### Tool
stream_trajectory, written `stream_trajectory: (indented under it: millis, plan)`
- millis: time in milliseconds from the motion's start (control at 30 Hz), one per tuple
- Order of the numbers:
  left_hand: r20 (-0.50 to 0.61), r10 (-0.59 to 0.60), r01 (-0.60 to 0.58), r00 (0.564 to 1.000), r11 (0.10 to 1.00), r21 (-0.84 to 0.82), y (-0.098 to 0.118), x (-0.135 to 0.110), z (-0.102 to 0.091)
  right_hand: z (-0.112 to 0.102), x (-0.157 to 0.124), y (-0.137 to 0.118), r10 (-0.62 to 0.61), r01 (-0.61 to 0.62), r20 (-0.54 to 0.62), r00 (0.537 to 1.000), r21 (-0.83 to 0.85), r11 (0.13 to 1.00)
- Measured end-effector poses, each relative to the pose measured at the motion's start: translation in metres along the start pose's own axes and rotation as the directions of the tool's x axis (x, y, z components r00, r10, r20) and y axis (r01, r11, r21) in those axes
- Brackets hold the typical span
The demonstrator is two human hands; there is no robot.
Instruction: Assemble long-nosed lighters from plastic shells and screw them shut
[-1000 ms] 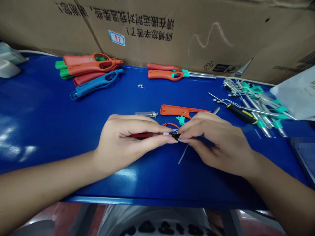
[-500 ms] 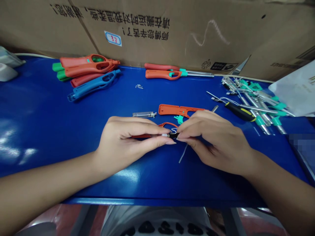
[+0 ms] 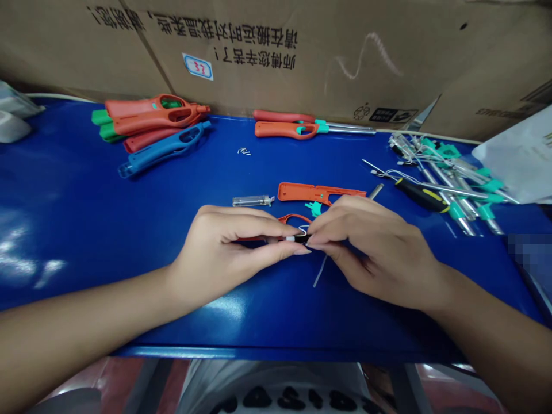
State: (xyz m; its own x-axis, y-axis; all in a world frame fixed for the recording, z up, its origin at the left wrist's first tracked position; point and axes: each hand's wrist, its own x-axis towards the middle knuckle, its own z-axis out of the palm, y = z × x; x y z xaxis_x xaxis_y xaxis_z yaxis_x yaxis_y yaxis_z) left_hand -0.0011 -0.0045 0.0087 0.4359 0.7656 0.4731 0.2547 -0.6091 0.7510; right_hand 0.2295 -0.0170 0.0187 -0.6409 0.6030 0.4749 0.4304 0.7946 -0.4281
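Left hand (image 3: 237,244): pinching small part (image 3: 297,238) by its white end; steadiness helps.
Small part: at left hand's three o'clock.
Wire (image 3: 303,228): towards part's twelve o'clock; best kept unpinched.
Right hand (image 3: 375,253): fingertips gripping black end, ideally lightly.

Table (image 3: 107,230): blue, glossy, w/ bright reflections.
Box (image 3: 267,86): brown cardbd, runs along table's back edge, carries upside-down blk print (image 3: 263,61).
Sticker (image 3: 198,67): stuck on box, L of ctr; white w/ blue border, red "33".
Squiggle (image 3: 361,56): drawn pale on box, R of print.
White item (image 3: 517,155): bag-like, far R, partly out of view.
Pale items (image 3: 12,126): sit far L, ID unclear.
Cord (image 3: 60,96): whitish, thin, runs near box foot.
Floor (image 3: 172,379): reddish, shows below table.
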Motion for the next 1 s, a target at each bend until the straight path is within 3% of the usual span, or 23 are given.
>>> stream_trajectory:
  millis: [167,367,600,733,1000]
  plan:
    - [-0.005,-0.04,0.04,0.999,0.999,0.001,0.0,0.002,-0.001,-0.001,0.0,-0.001,0.075,-0.075,0.003,0.997,0.017,0.997]
    - [-0.015,-0.04,0.04,0.999,0.999,0.037,-0.001,0.004,-0.003,-0.006,0.003,-0.003,0.178,-0.176,-0.08,0.981,0.038,0.984]
    - [-0.004,-0.091,0.091,0.996,0.996,0.006,-0.002,0.002,-0.002,-0.008,0.004,-0.013,0.323,-0.323,-0.049,0.945,0.002,0.946]
    - [-0.003,-0.163,0.162,0.987,0.985,-0.053,-0.001,0.003,-0.001,-0.006,0.004,-0.013,0.302,-0.301,-0.009,0.953,0.038,0.953]
    - [0.01,-0.213,0.212,0.977,0.964,-0.161,-0.001,0.002,0.001,-0.002,0.001,-0.009,0.197,-0.188,0.034,0.98,-0.167,0.968]
